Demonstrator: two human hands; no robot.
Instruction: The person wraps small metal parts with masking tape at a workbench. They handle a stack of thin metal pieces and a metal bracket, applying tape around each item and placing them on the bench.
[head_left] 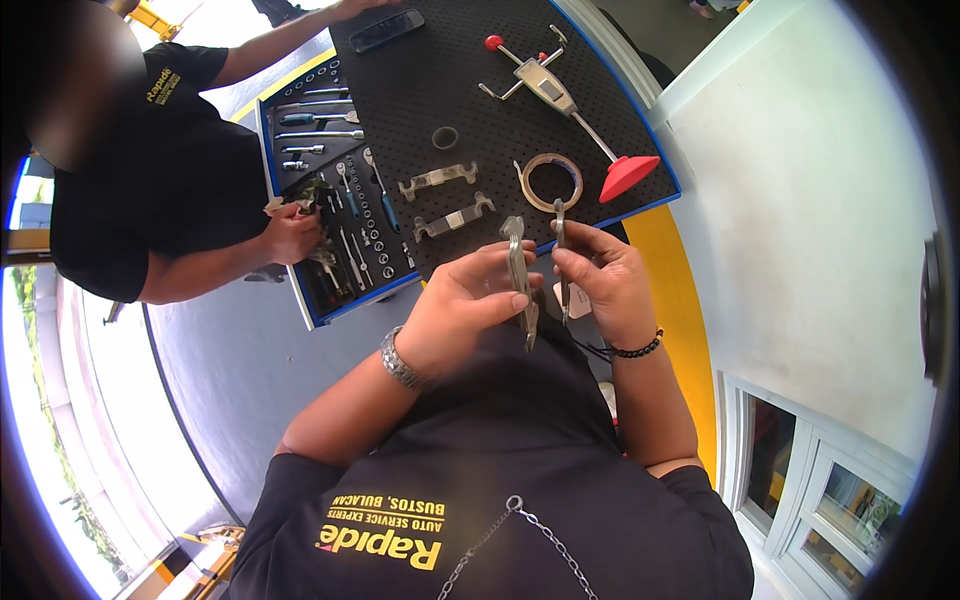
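In front of my chest, my left hand [472, 290] grips a grey metal brake pad [518, 275], seen mostly edge-on, between thumb and fingers. It looks layered, and I cannot tell whether it is one piece or several. My right hand [605, 275] pinches a second, thinner-looking brake pad [562, 265] by its side. Both are held upright, close together but apart. Just beyond them on the black mat lie two similar pieces with notched ends, a lighter brake pad [438, 181] and a darker brake pad [445, 219].
A tape roll [524, 185], a small dark round cap [445, 138] and a gauge-like tool with a red cone [630, 178] lie on the perforated mat [610, 90]. Left, an open drawer holds sockets and ratchets [378, 190]. A co-worker's hand [292, 234] reaches over it.
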